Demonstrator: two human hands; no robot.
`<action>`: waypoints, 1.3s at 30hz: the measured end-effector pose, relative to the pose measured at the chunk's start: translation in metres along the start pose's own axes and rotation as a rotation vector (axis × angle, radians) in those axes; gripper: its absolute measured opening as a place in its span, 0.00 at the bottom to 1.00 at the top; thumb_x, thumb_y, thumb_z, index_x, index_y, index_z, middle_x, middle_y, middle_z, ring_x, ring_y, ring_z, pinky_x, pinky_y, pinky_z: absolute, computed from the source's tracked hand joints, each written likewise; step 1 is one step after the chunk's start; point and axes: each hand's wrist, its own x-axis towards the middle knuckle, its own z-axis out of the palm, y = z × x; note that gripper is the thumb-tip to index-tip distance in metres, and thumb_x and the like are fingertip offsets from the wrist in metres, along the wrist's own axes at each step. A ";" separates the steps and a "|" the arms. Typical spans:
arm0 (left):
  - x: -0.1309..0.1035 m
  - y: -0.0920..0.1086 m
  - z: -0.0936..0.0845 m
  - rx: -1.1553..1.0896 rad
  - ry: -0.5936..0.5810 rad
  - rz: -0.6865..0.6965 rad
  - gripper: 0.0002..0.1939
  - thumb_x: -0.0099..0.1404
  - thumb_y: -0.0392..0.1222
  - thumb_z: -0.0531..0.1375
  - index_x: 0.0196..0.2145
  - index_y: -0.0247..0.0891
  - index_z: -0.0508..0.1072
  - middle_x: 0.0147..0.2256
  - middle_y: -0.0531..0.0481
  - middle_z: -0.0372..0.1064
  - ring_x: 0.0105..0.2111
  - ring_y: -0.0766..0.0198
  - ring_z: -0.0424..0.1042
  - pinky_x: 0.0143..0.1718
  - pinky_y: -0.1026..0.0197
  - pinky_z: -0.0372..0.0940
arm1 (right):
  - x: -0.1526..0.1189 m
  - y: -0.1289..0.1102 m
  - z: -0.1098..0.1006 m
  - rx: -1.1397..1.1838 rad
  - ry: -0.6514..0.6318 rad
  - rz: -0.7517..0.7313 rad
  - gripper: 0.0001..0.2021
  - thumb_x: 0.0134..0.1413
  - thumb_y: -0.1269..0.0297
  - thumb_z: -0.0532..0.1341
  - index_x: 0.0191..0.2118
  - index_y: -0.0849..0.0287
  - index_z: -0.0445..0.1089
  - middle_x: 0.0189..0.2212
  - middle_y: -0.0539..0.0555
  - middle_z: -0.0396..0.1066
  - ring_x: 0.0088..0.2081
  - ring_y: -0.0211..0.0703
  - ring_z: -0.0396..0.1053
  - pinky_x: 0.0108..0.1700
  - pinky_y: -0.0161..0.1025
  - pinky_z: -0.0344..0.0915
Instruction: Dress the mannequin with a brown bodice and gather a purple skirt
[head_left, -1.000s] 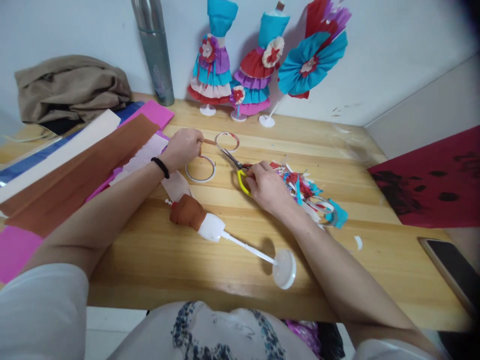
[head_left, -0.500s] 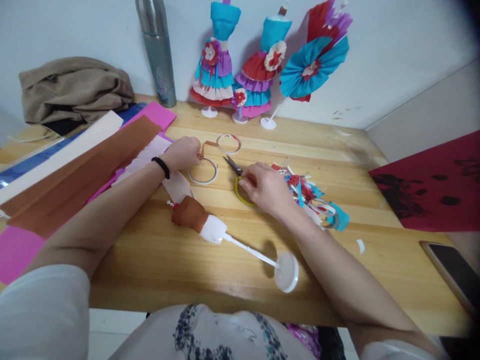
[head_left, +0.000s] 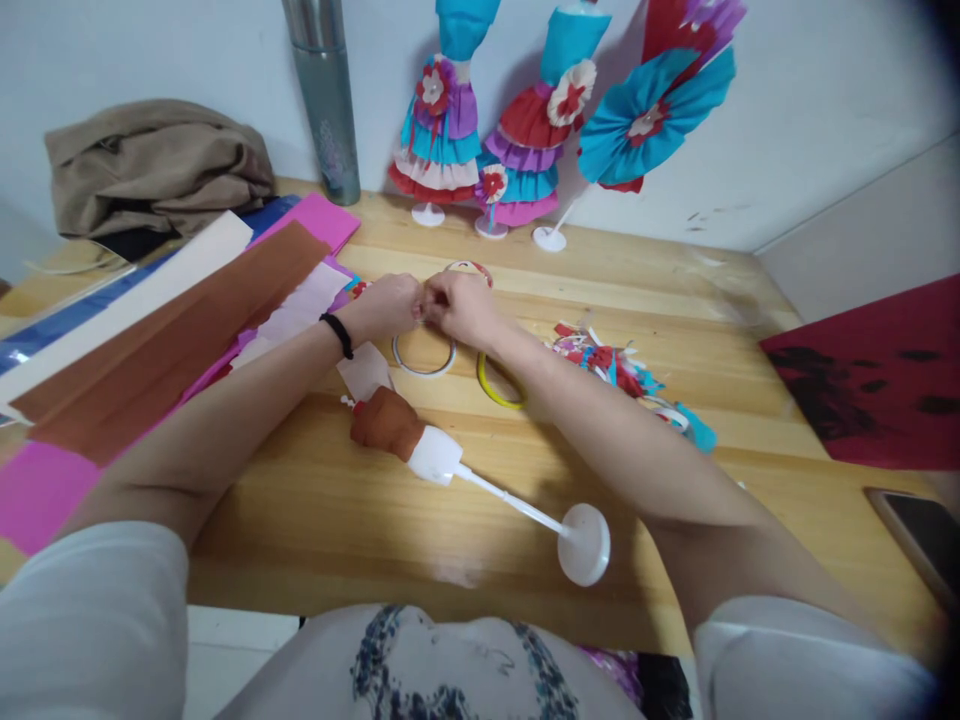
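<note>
The left hand (head_left: 388, 306), a black band (head_left: 337, 336) at its wrist, comes fingertip to fingertip with the right hand (head_left: 463, 306) over the desk (head_left: 337, 540)! Fingers curl in on both sides, bunched tight together, but whatever might be pinched between them is hidden, so there's no telling if either grips anything. Right below them lies the front ring (head_left: 424, 373), flat on the wood, while the rear ring (head_left: 481, 270) peeks out behind the right hand. Scissors (head_left: 487, 387) lie under the right forearm, a yellow handle loop showing. Nearer the body, the mannequin (head_left: 436, 456) lies on its side, torso wrapped in brown, white base to the right, with a pale strip (head_left: 365, 372) just beside its neck end. Over on the right, a heap of scraps (head_left: 609, 364) in red, blue and white! Far left, the brown sheet (head_left: 176, 340) lies on a layered spread of pink, white and blue. And along the wall, a bottle (head_left: 328, 120), two ruffled dresses (head_left: 442, 148) on stands, and a big blue flower (head_left: 626, 128)!
</note>
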 end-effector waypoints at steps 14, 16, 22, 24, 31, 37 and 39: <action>-0.004 -0.002 -0.002 -0.056 0.007 0.023 0.10 0.56 0.30 0.56 0.35 0.31 0.76 0.35 0.45 0.75 0.35 0.62 0.69 0.33 0.64 0.56 | -0.041 0.062 -0.048 0.039 0.222 0.337 0.16 0.51 0.74 0.58 0.46 0.59 0.75 0.37 0.58 0.77 0.34 0.48 0.71 0.38 0.45 0.64; -0.007 0.004 -0.004 -0.056 0.028 0.040 0.10 0.57 0.30 0.55 0.35 0.30 0.76 0.36 0.43 0.75 0.35 0.61 0.68 0.33 0.63 0.55 | -0.050 0.063 -0.051 -0.072 0.255 0.361 0.17 0.52 0.74 0.58 0.46 0.61 0.76 0.40 0.62 0.77 0.38 0.53 0.72 0.41 0.48 0.64; -0.020 0.031 -0.008 -0.120 -0.119 0.214 0.10 0.58 0.41 0.59 0.22 0.33 0.71 0.24 0.49 0.69 0.26 0.67 0.62 0.27 0.63 0.49 | -0.068 0.042 -0.044 -0.205 0.215 0.265 0.11 0.57 0.64 0.60 0.31 0.65 0.78 0.34 0.67 0.75 0.38 0.60 0.72 0.41 0.52 0.64; -0.022 0.036 -0.004 -0.125 -0.176 0.241 0.10 0.56 0.42 0.61 0.22 0.34 0.70 0.22 0.51 0.67 0.24 0.67 0.59 0.26 0.63 0.47 | -0.070 0.034 -0.039 -0.143 0.146 0.113 0.08 0.56 0.66 0.62 0.34 0.64 0.78 0.36 0.64 0.75 0.39 0.56 0.72 0.43 0.49 0.66; -0.019 0.032 0.003 -0.130 -0.126 0.302 0.05 0.55 0.31 0.56 0.22 0.34 0.66 0.23 0.51 0.64 0.24 0.68 0.57 0.28 0.62 0.49 | -0.070 0.023 -0.021 -0.207 -0.040 -0.108 0.14 0.54 0.74 0.60 0.45 0.61 0.78 0.43 0.63 0.75 0.49 0.57 0.69 0.50 0.47 0.65; -0.019 0.029 -0.014 -0.245 -0.146 0.307 0.07 0.52 0.33 0.57 0.19 0.35 0.63 0.19 0.56 0.57 0.22 0.70 0.55 0.28 0.64 0.50 | -0.072 0.021 -0.022 -0.168 0.016 0.008 0.08 0.56 0.71 0.61 0.39 0.61 0.78 0.37 0.60 0.76 0.42 0.52 0.71 0.43 0.42 0.64; -0.019 0.030 -0.019 -0.262 -0.147 0.292 0.07 0.52 0.33 0.56 0.18 0.35 0.62 0.18 0.57 0.54 0.22 0.71 0.54 0.27 0.64 0.49 | -0.073 0.021 -0.024 -0.146 0.041 0.043 0.07 0.55 0.71 0.61 0.39 0.60 0.77 0.36 0.59 0.76 0.40 0.50 0.71 0.42 0.42 0.64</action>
